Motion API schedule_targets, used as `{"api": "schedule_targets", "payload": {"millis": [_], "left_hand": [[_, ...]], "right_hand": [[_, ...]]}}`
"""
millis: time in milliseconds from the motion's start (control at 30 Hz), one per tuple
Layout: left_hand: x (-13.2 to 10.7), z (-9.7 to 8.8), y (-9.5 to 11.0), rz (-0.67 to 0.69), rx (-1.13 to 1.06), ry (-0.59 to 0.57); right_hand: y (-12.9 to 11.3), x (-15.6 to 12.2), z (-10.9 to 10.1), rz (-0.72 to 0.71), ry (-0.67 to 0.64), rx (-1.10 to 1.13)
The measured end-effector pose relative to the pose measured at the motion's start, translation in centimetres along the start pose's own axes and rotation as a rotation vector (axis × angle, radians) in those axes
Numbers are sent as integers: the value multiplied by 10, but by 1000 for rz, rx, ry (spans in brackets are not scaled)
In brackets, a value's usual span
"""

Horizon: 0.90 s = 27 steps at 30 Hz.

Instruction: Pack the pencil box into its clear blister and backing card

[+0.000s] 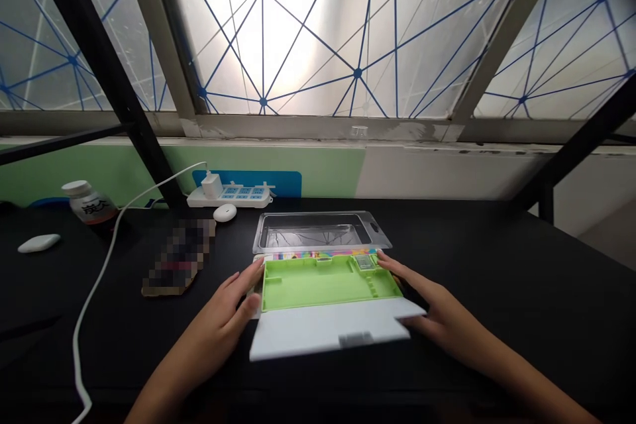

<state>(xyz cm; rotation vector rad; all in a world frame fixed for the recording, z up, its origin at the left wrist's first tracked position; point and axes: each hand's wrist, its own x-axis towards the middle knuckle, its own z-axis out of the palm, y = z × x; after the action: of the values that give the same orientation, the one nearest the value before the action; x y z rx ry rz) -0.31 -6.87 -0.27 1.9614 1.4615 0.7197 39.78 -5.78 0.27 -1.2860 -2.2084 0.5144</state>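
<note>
A pencil case (318, 283) with a shallow light-green inside lies opened in front of me, its white lid (318, 330) folded down toward me. The green part has low dividers and a small grey piece at its upper right corner. My left hand (231, 308) holds the case's left edge, fingers along the side and thumb near the front corner. On the opposite edge, my right hand (434, 301) grips with its fingers at the back corner and its thumb by the lid, partly hidden. A colourful printed strip shows behind the green part.
Just behind the case lies a clear plastic package (318, 230). To the left are a blurred-out phone-like object (181, 258), a white round case (224, 213), a power strip (233, 195), a white cable (106, 265), a bottle (89, 202) and a white mouse-like object (38, 243).
</note>
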Motion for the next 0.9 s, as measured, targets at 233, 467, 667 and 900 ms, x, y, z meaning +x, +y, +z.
{"api": "schedule_targets", "payload": {"millis": [233, 467, 667, 900], "left_hand": [[-2, -1, 0, 4, -66, 18], [2, 7, 8, 186, 147, 160], [11, 21, 31, 437, 298, 486], [59, -12, 61, 323, 338, 577]], "right_hand": [[-11, 4, 0, 224, 38, 190], [-7, -5, 9, 102, 137, -1], [-18, 2, 9, -61, 396, -42], [-19, 54, -1, -139, 377, 49]]}}
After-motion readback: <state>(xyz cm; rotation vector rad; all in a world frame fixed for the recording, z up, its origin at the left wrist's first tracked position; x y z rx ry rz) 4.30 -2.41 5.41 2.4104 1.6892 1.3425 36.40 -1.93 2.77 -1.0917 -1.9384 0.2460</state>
